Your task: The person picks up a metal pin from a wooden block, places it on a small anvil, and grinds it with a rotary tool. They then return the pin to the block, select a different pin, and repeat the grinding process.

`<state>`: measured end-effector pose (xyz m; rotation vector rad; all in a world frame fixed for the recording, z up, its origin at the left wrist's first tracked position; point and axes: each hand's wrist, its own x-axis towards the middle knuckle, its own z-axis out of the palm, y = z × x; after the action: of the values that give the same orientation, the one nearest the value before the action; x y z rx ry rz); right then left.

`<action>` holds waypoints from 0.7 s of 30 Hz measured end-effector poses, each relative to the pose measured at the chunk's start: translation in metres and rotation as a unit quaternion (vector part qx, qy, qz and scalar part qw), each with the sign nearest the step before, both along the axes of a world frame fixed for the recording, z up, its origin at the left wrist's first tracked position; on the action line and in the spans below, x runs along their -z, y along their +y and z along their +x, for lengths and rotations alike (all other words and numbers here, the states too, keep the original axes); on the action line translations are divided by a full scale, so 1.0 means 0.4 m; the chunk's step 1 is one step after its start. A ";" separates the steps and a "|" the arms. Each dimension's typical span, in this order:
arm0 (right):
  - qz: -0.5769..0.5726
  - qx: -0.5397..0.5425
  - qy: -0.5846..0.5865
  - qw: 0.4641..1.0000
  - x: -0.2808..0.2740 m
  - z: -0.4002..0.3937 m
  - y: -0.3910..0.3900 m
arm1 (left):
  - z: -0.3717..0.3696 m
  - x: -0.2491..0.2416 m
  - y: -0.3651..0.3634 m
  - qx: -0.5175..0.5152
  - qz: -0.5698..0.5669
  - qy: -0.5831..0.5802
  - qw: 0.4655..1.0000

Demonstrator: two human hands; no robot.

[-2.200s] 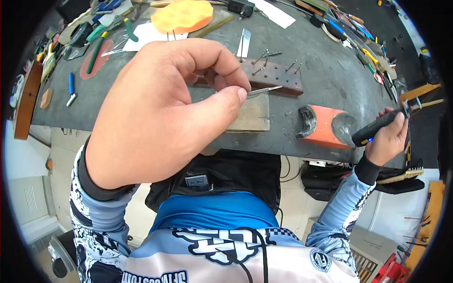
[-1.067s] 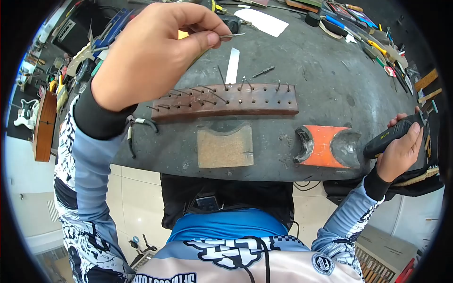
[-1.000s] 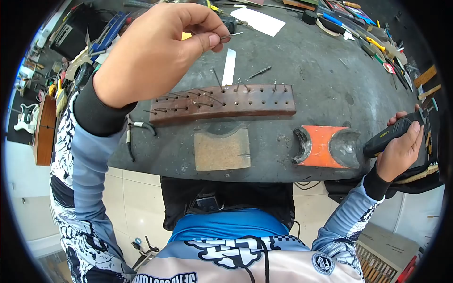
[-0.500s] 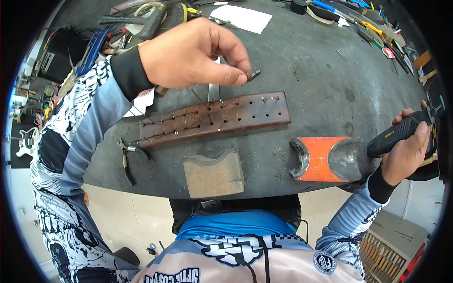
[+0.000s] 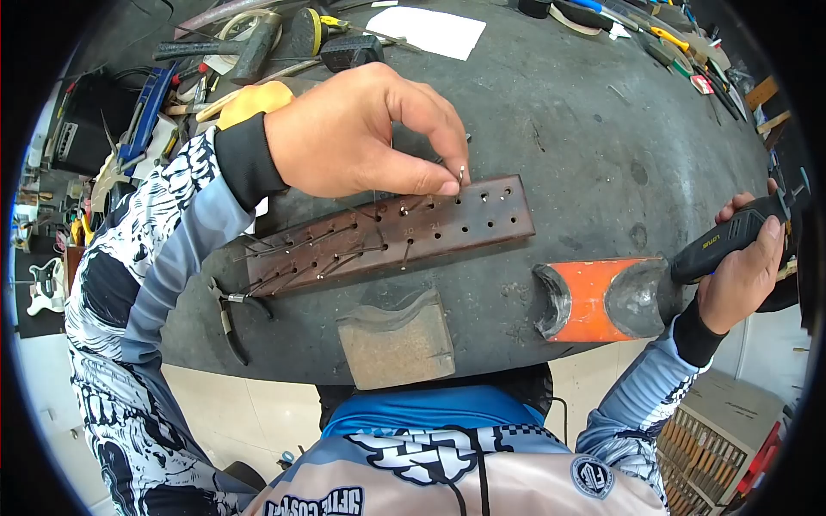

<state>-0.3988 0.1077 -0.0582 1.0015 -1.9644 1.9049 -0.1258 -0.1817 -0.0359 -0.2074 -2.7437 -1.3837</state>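
Thumb and fingertips of my left hand (image 5: 370,138) are pinched on a thin metal bit (image 5: 462,175), over the far edge of a brown wooden block (image 5: 490,222). Rows of numbered holes run along this block, and several thin bits lean out of them, mostly toward its left end. At the right, my right hand (image 5: 744,275) is wrapped round a black cordless rotary tool (image 5: 727,241). A disc-like tip shows at the tool's far end. Just left of that hand lies an orange block with curved hollows (image 5: 587,301).
Pliers (image 5: 231,322) lie left of the wooden block. A tan block with a scooped top (image 5: 397,344) sits at the near table edge. Farther back are a hammer (image 5: 249,53), a white paper sheet (image 5: 428,33), a yellow pad (image 5: 256,103) and cluttered tools.
My left hand has come down and slightly right, bringing the thin bit to the wooden block's far row of holes. My right hand still holds the rotary tool. The view has shifted slightly.
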 end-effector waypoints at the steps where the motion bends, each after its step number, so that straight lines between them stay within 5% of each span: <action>1: 0.001 0.001 -0.008 1.000 -0.001 0.000 0.000 | 0.000 0.000 -0.001 0.000 0.000 0.001 1.000; 4: 0.020 0.008 0.003 1.000 -0.008 0.007 -0.004 | 0.002 -0.008 -0.001 0.033 -0.055 -0.006 0.998; 9: 0.012 0.009 -0.008 1.000 -0.010 0.011 -0.007 | 0.029 -0.099 0.007 -0.060 -0.138 -0.082 0.985; 21: -0.026 -0.020 0.009 0.999 -0.003 0.015 0.002 | 0.013 -0.090 0.187 -0.122 -0.392 0.040 0.911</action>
<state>-0.3930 0.1084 -0.0568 1.0458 -1.8891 1.9506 -0.1208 -0.1069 0.0002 0.0505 -2.9523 -0.1578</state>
